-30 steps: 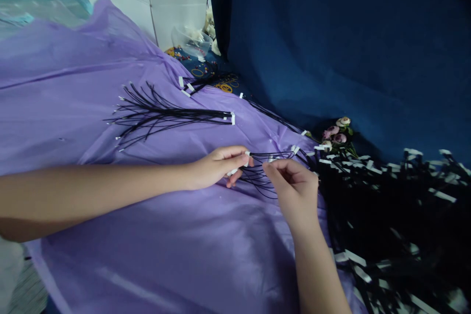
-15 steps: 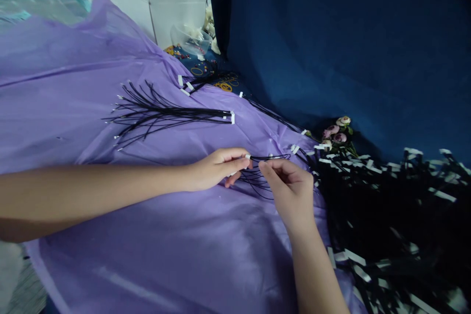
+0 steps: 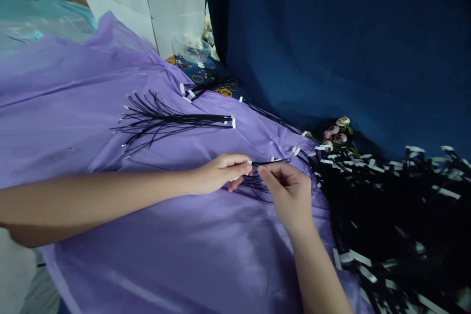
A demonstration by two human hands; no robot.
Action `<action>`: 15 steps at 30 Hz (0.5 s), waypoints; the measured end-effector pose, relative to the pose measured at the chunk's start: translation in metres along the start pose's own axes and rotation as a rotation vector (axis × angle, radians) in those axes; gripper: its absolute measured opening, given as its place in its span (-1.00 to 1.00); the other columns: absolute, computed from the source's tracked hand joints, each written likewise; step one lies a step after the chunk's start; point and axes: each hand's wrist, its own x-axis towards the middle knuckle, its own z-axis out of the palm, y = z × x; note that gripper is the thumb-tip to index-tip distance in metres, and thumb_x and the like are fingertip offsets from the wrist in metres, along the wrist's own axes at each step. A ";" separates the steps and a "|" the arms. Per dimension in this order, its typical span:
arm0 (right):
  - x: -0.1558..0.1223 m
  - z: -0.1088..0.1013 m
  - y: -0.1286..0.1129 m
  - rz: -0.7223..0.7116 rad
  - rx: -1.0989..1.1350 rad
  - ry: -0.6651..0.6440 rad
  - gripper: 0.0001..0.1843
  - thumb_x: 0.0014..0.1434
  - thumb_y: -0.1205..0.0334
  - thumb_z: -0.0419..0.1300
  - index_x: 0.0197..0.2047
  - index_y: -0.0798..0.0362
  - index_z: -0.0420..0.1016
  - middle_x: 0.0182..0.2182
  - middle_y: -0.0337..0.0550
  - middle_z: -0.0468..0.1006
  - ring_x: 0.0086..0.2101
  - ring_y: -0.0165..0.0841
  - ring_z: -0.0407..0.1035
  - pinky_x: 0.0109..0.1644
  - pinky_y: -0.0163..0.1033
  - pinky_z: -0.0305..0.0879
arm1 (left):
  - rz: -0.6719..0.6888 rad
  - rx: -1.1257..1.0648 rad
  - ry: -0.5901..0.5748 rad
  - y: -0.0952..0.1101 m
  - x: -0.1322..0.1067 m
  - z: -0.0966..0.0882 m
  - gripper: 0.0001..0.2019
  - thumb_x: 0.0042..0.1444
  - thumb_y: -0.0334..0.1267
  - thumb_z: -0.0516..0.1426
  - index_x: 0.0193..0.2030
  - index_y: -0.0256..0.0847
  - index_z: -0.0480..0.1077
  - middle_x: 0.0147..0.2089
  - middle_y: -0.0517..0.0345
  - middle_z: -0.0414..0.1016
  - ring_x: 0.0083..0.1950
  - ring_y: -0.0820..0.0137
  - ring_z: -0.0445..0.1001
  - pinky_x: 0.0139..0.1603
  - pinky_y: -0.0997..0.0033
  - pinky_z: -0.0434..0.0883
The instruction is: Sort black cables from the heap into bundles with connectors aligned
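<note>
My left hand (image 3: pixel 230 170) pinches the white connector end of a thin black cable (image 3: pixel 270 162) between thumb and fingers. Close on its right, my right hand (image 3: pixel 289 186) has thumb and forefinger pressed together by the same cable, whose loop passes behind the knuckles; the exact grip point is partly hidden. Under both hands, more black cables (image 3: pixel 258 187) lie on the purple cloth (image 3: pixel 191 250). Farther back, a fanned bundle of black cables (image 3: pixel 172 119) lies with its white connectors to the right and loose tips to the left.
At the right is a large heap of black cables with white connectors (image 3: pixel 397 206). Artificial flowers (image 3: pixel 334 132) lie by the dark blue curtain (image 3: pixel 324 49). Toward the back are a clear plastic bowl (image 3: pixel 193 49), yellow rubber bands (image 3: pixel 223 91) and another small cable bundle (image 3: pixel 202 87).
Both hands keep nearly the same pose around the cable. The view has shifted slightly, so the cloth and bundle appear a little lower.
</note>
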 end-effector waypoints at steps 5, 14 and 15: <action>0.001 0.001 0.000 -0.008 -0.032 -0.008 -0.80 0.08 0.18 0.25 -0.48 0.13 0.52 -0.65 -0.31 0.38 -0.61 -0.52 0.12 -0.55 -0.40 0.06 | 0.010 0.018 0.000 0.000 0.001 0.000 -0.73 0.26 -0.07 -0.02 -0.29 -0.24 0.29 -0.60 0.34 0.26 -0.56 0.54 0.25 -0.44 0.48 0.23; 0.004 0.004 0.011 -0.081 -0.090 -0.014 -0.75 0.13 0.09 0.20 -0.42 0.12 0.49 -0.55 -0.21 0.49 -0.55 -0.44 0.29 -0.47 -0.36 0.21 | 0.055 0.195 0.128 0.002 -0.002 0.000 -0.64 0.22 0.03 0.01 -0.39 -0.24 0.30 -0.55 0.29 0.29 -0.49 0.50 0.30 -0.43 0.50 0.27; 0.004 0.003 0.012 -0.120 -0.162 0.013 -0.74 0.15 0.09 0.18 -0.41 0.11 0.49 -0.54 -0.21 0.48 -0.54 -0.44 0.29 -0.45 -0.35 0.21 | 0.069 0.242 0.155 0.003 -0.003 0.000 -0.64 0.22 0.03 0.01 -0.37 -0.25 0.33 -0.53 0.28 0.30 -0.48 0.49 0.32 -0.42 0.50 0.27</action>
